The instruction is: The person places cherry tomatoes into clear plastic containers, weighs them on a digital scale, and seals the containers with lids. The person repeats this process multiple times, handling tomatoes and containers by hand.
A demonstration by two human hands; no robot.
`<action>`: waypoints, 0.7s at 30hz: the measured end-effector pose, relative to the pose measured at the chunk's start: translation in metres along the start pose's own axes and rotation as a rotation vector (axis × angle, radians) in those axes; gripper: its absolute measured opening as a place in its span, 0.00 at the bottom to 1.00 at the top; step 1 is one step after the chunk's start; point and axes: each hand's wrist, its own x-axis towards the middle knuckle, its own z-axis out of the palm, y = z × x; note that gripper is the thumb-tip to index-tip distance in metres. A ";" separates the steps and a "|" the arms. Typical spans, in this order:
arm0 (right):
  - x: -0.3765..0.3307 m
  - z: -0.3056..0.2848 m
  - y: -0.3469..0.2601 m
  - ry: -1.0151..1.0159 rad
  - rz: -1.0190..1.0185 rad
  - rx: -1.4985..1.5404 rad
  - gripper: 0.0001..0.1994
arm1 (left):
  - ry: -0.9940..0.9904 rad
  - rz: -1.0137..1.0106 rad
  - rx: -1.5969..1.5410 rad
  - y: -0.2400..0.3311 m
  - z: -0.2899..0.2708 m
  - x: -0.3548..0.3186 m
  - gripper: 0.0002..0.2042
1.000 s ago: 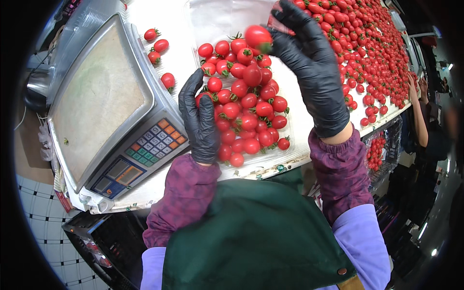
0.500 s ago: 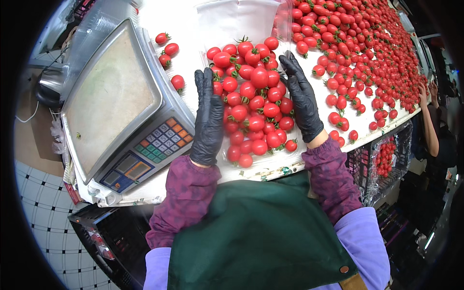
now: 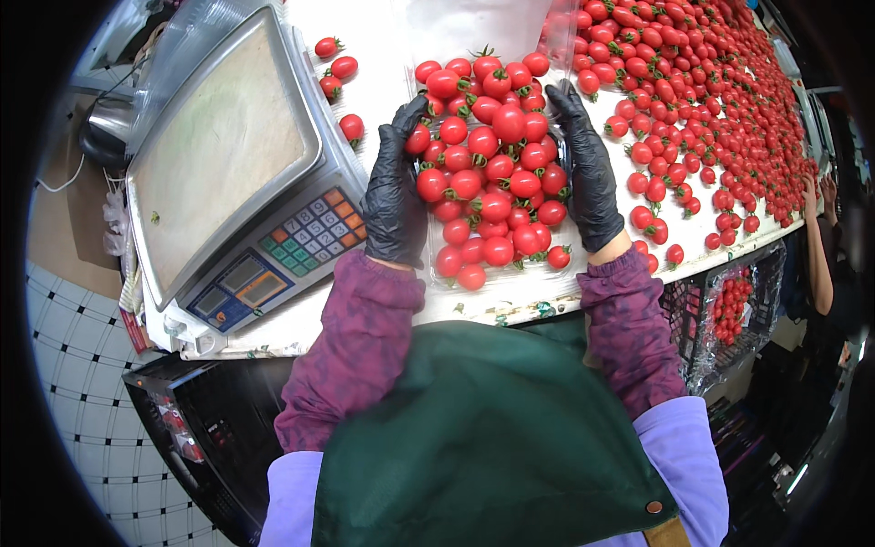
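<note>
A clear plastic clamshell box [image 3: 529,279] heaped with red cherry tomatoes [image 3: 497,178] is on the white table in front of me, its clear lid [image 3: 447,32] folded open on the far side. My left hand [image 3: 397,193], in a black glove, is curled against the box's left side, its fingertips hidden partly by the tomatoes. Against the right side lies my right hand [image 3: 592,182], also black-gloved, with fingers stretched along the wall. Together they clasp the box between them. Several tomatoes rise above the rim.
Left of the box stands a weighing scale [image 3: 228,155] with a steel pan and keypad. Loose tomatoes [image 3: 711,100] cover the table's right side; a few [image 3: 344,67] lie near the scale. A lined crate [image 3: 729,310] sits below the edge. Another person's arms [image 3: 818,246] reach in at far right.
My left hand has closed in on the box's side, its fingers now curled round it. My right hand still presses the other side. The whole view has shifted slightly.
</note>
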 end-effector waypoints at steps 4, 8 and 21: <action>-0.023 -0.002 -0.041 0.050 -0.210 -0.591 0.22 | -0.059 0.110 0.384 -0.005 -0.010 -0.004 0.25; -0.073 0.020 -0.080 -0.432 -0.461 -1.039 0.24 | -0.060 0.288 0.675 -0.009 -0.010 -0.013 0.28; -0.009 0.033 -0.094 -0.047 -0.664 -1.143 0.30 | -0.022 0.390 0.791 -0.010 -0.004 -0.024 0.29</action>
